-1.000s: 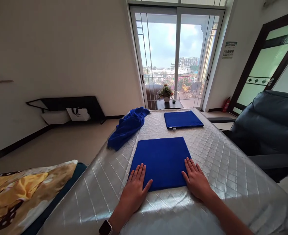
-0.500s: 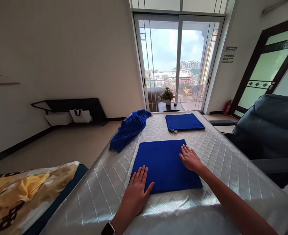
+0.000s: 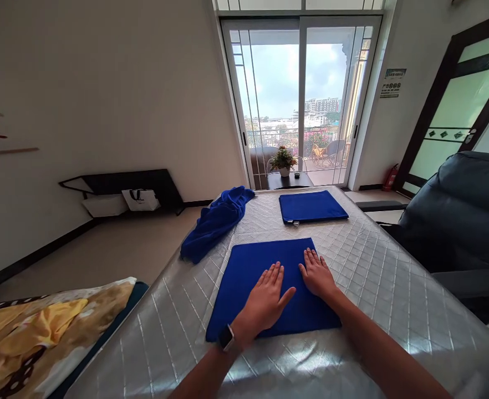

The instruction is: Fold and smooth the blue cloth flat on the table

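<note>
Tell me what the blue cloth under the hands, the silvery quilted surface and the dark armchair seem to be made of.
Blue cloth: probably soft fabric, matte, since it shows no shine.
Silvery quilted surface: perhaps satiny fabric or plastic film, given its glossy highlights and diamond quilting.
Dark armchair: likely leather or imitation leather, judging by its smooth, creased, faintly shiny padding.

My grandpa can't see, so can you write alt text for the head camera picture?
A person's left hand lies palm-down near the middle of a flat blue cloth, the right hand at its right edge, on a silvery quilted surface. Farther back lie a folded blue cloth and, to the left, a crumpled blue one, with glass doors behind.
</note>
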